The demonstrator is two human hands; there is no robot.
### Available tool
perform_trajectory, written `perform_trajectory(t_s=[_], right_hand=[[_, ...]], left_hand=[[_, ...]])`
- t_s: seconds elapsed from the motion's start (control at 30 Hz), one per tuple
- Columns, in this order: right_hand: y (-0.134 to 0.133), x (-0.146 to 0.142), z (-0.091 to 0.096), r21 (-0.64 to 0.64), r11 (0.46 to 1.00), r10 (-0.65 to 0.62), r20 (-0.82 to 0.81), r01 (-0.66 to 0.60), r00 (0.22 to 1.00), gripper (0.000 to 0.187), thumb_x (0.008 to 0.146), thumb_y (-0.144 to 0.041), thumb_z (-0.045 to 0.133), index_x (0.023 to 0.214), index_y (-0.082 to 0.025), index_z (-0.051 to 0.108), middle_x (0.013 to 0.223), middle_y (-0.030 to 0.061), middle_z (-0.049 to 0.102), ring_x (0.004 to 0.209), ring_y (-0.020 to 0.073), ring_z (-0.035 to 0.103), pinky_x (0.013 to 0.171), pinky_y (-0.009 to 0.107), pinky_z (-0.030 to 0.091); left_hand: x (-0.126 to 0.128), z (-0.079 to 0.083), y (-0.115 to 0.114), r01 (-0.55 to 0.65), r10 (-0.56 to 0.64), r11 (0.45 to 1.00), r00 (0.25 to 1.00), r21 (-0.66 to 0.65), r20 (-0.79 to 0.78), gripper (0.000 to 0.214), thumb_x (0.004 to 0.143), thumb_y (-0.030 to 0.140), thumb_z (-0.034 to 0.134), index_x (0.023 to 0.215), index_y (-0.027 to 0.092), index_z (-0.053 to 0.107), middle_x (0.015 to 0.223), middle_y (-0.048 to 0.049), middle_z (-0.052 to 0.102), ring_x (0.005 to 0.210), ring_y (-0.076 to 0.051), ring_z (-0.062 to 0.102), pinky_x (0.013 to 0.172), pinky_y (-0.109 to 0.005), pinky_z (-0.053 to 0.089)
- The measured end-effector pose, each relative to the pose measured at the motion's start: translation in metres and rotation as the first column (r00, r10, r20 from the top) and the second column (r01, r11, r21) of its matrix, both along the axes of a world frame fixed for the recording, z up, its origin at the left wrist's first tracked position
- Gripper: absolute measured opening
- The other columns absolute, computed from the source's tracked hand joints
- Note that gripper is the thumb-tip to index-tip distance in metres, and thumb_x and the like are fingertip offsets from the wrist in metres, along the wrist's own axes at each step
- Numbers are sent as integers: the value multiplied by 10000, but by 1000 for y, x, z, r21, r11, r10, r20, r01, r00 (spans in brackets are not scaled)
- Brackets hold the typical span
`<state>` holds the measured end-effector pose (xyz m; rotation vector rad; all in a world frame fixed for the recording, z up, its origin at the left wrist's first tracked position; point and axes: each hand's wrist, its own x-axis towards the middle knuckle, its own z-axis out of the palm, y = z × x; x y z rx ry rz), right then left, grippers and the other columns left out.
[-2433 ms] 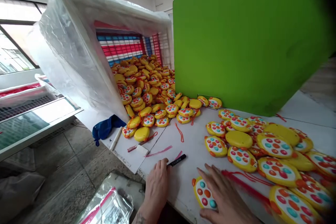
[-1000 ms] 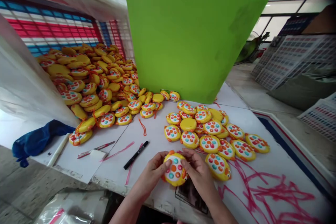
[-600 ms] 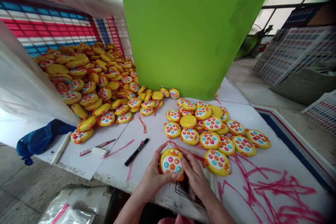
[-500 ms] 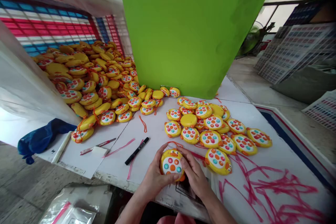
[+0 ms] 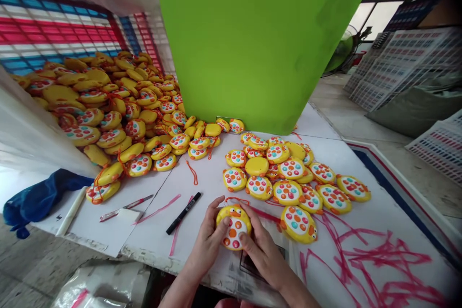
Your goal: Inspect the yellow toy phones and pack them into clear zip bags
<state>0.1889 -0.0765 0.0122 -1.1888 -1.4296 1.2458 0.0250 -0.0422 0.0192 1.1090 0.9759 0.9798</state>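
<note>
Head view: it's two-handed work here, and the duck-shaped toy sits right between the palms, over the front edge of the worktop. The left hand has its left flank, the right hand its right; both grip, fingers curled round, thumbs on the domed belly. Neither is nearer, both are in contact! The long axis seems to run straight away from the wearer, head and beak at the far end, belly up. Just beyond that head, an orange cord loop peeps out; whether it joins the toy is hard to tell. Off the left hand's outer side lies the black marker, slanting; near the right, a loose yellow duck, its head turned rightward.
</note>
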Motion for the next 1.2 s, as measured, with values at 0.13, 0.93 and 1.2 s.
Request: perform_trajectory(t_s=[0.13, 0.93, 1.2], right_hand=[[3, -1, 3, 16, 999, -34, 80, 33, 996, 624, 922, -386, 523, 1475, -304, 245, 1511, 27, 328, 1373, 217, 321, 1126, 380, 292], [62, 13, 31, -338, 934, -240, -350, 117, 905, 510, 758, -571, 678, 1155, -254, 638, 1152, 88, 645, 1013, 227, 627, 832, 365, 501], [87, -1, 34, -361, 920, -303, -410, 152, 860, 575, 734, -523, 718, 1243, -307, 562, 1354, 68, 527, 1226, 227, 507, 958, 381, 436]], left_hand=[[4, 6, 2, 5, -5, 1000, 1000, 5, 10, 530, 891, 418, 525, 1361, 246, 353, 1336, -87, 486, 1117, -222, 544, 913, -329, 478], [-43, 6, 223, 117, 570, 697, 509, 708, -645, 345, 823, 208, 526, 1160, 148, 561, 1198, -140, 570, 1127, -299, 529, 967, -455, 441], [3, -5, 145, 113, 535, 688, 588, 717, -607, 342, 902, 261, 457, 1230, 194, 524, 1184, -126, 548, 1153, -273, 511, 978, -451, 441]])
